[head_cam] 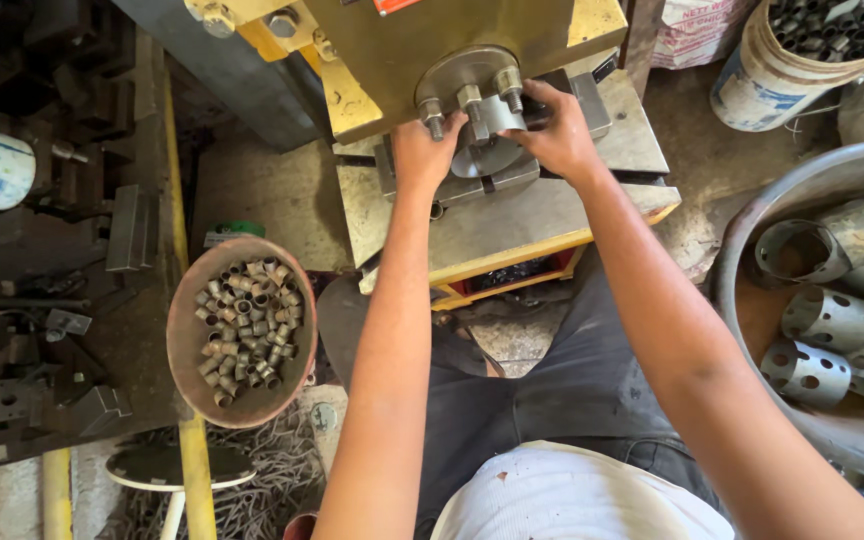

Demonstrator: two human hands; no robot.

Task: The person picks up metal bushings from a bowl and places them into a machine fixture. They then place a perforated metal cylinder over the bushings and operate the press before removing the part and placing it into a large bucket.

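Note:
Both of my hands reach up to the die area of a yellow press machine [472, 40]. My left hand [422, 155] rests on the left side of a curved shiny metal piece [492, 150] lying on the steel die block [512, 175]. My right hand [552, 130] grips the same piece from the right, fingers curled over its upper edge under the round ram plate [464, 80] with its bolts. The part of the piece under my fingers is hidden.
A rusty round pan [187, 330] with several small metal rings sits at lower left. A large metal basin [742, 250] with several perforated steel cylinders stands at right. A bucket [762, 80] of tubes is at top right. Dark metal blocks [82, 180] lie on the left.

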